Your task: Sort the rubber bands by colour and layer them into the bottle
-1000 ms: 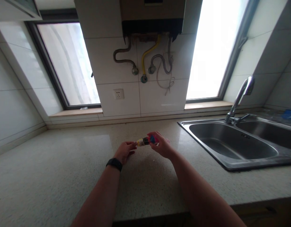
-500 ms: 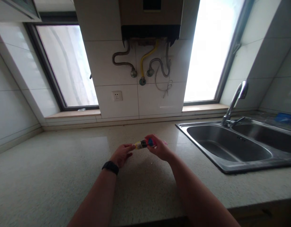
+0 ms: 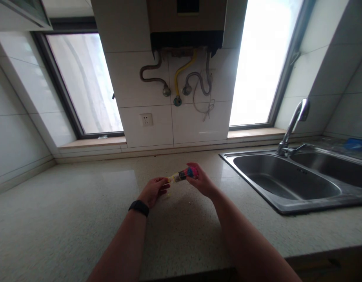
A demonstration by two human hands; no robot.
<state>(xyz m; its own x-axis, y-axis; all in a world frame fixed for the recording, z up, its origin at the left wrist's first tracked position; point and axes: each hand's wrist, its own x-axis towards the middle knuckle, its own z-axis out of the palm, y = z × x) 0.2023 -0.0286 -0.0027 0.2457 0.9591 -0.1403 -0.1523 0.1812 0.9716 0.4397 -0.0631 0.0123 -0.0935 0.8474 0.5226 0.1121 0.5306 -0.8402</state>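
Note:
A slim clear bottle-like container (image 3: 182, 175) lies nearly level above the counter, its right end slightly higher. Pale yellow, black, red, blue and pink sections show along it; I cannot make out what is inside. My right hand (image 3: 202, 182) is wrapped round the pink end. At the narrow pale end, the thumb and forefinger of my left hand (image 3: 153, 191) pinch the tip, with the other fingers loosely curled. Faint small yellow bits (image 3: 168, 194) show just below the left fingertips. A black band (image 3: 139, 207) circles my left wrist.
Both forearms reach over a speckled stone counter (image 3: 80, 219). On the right is a steel double sink (image 3: 275, 196) with a chrome tap (image 3: 295, 121). Behind are a tiled wall with a socket (image 3: 146, 119), a water heater (image 3: 186, 23) with hanging hoses, and two windows.
The container's right end has risen slightly and shifted right with my right hand, exposing more pink. My left hand remains at the narrow tip. Yellow bits now show below it.

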